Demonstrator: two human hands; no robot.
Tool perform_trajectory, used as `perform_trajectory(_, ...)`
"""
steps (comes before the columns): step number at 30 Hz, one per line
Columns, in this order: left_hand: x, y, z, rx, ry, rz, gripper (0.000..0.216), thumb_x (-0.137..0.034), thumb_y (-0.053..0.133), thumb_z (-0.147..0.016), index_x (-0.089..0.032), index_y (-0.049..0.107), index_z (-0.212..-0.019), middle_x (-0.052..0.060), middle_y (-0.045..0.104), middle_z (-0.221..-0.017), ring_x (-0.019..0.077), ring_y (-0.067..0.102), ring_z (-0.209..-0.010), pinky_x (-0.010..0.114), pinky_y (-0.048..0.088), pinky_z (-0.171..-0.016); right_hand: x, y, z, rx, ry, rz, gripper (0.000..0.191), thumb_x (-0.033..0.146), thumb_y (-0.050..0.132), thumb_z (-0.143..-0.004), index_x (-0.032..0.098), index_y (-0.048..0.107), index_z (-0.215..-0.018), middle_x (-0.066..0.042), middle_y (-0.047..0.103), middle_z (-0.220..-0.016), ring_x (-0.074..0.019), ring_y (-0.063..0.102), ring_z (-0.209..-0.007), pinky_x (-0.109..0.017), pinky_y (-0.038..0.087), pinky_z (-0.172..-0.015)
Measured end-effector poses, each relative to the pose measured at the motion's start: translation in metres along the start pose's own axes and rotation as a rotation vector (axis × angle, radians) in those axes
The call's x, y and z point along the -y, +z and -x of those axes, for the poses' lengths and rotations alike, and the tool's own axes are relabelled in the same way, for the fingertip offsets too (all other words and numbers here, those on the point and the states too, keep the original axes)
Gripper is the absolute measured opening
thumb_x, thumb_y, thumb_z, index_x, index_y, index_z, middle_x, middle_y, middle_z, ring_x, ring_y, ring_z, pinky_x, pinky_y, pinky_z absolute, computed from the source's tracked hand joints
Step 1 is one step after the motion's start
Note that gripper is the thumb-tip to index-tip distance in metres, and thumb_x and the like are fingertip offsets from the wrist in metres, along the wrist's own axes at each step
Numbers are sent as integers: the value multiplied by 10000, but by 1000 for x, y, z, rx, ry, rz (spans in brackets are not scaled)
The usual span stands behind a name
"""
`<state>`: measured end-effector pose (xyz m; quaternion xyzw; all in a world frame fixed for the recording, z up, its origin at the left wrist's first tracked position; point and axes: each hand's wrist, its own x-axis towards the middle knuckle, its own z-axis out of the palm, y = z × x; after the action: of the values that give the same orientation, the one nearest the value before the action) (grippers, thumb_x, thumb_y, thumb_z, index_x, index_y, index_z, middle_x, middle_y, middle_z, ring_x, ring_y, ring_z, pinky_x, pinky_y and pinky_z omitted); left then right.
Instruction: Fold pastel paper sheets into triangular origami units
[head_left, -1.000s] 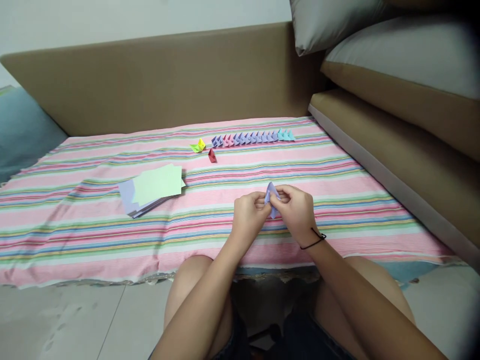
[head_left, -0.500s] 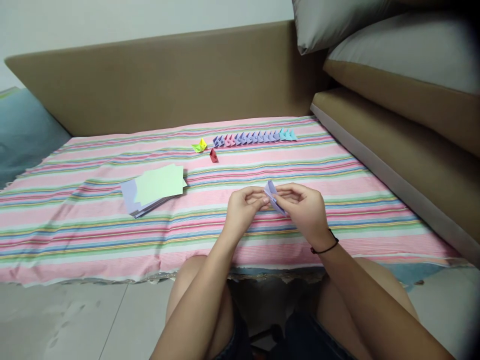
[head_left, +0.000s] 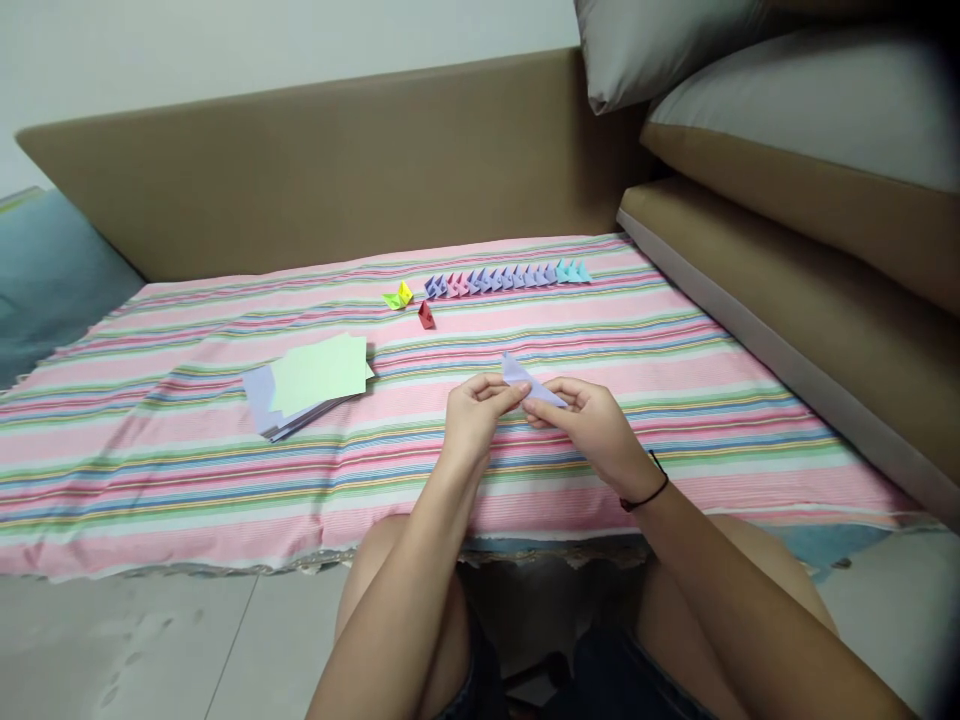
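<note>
A small folded lilac paper piece (head_left: 527, 384) is pinched between both of my hands, just above the striped cloth (head_left: 675, 400). My left hand (head_left: 474, 415) grips its left end with closed fingers. My right hand (head_left: 589, 425), a black band at the wrist, holds its right end from below. The piece lies tilted, its point up and to the left.
A stack of pastel paper sheets (head_left: 311, 375) lies to the left. At the back stand a row of several small folded paper boats (head_left: 506, 277), a yellow-green one (head_left: 397, 296) and a red one (head_left: 426, 315). Tan cushions (head_left: 795, 290) rise at the right.
The lilac piece has been turned from upright to lying flatter and stretched sideways. Both hands shifted slightly up and left.
</note>
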<state>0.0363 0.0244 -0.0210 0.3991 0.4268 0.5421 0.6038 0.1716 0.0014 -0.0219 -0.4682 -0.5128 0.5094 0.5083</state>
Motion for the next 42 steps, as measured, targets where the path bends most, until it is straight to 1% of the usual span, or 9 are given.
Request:
perform_trajectory(3,-4,-2,1,94,60,-58,226,-268,778,-563,-125,658,-690,9,661,-657,107,609,-623,232,485,-654,-1,-4,0,35,18,5,289,401,748,-631,148,657,-739,-9,651,-650,-145,629,-622,-294,552,-639)
perform_trajectory(6,-10,-7,1,261,67,-219,239,-275,763,-589,-119,689,-753,30,686,-708,136,625,-666,250,495,-670,0,-9,0,107,39,16,269,387,739,-641,140,657,-712,-6,633,-606,-131,596,-576,-276,527,-586)
perform_trajectory(8,-12,-10,1,294,51,-311,232,-282,766,-583,-112,700,-727,43,696,-700,150,631,-657,263,501,-667,0,-11,0,159,57,28,251,370,729,-654,137,654,-712,-6,629,-599,-131,588,-570,-279,519,-585)
perform_trajectory(13,-12,-12,-3,190,26,-364,248,-300,803,-520,-107,692,-627,17,656,-553,124,584,-514,240,475,-545,-5,-13,-5,196,53,94,227,348,690,-695,133,652,-754,-10,630,-610,-136,592,-583,-274,509,-590)
perform_trajectory(17,-11,-15,-9,166,-12,-320,277,-336,807,-513,-110,663,-583,34,657,-537,141,608,-520,267,507,-575,-8,-16,-12,187,-15,170,259,387,684,-695,131,649,-714,-10,607,-587,-132,561,-552,-262,483,-543)
perform_trajectory(23,-7,-24,-12,124,75,-349,229,-334,756,-593,-120,676,-585,45,664,-561,145,607,-541,248,484,-559,-10,-14,-18,182,16,138,284,404,733,-634,132,659,-668,-8,603,-562,-119,544,-523,-237,461,-512)
perform_trajectory(31,-17,-41,-1,133,116,-300,238,-362,728,-613,-128,703,-640,28,652,-571,151,608,-567,264,495,-602,-22,-6,-14,214,79,80,356,421,790,-558,124,685,-723,-37,675,-585,-168,641,-547,-299,544,-585)
perform_trajectory(37,-24,-54,0,119,128,-244,290,-410,724,-617,-122,703,-648,26,652,-587,138,600,-559,262,506,-613,-21,7,-9,239,33,29,496,513,670,-694,127,644,-1005,-96,728,-794,-221,702,-733,-374,567,-736)
perform_trajectory(42,-30,-55,-3,110,117,-200,311,-366,762,-585,-121,708,-770,34,676,-652,138,627,-593,250,518,-625,-7,22,-5,156,-61,32,435,416,634,-780,180,508,-1122,-44,707,-722,-210,702,-726,-375,570,-737)
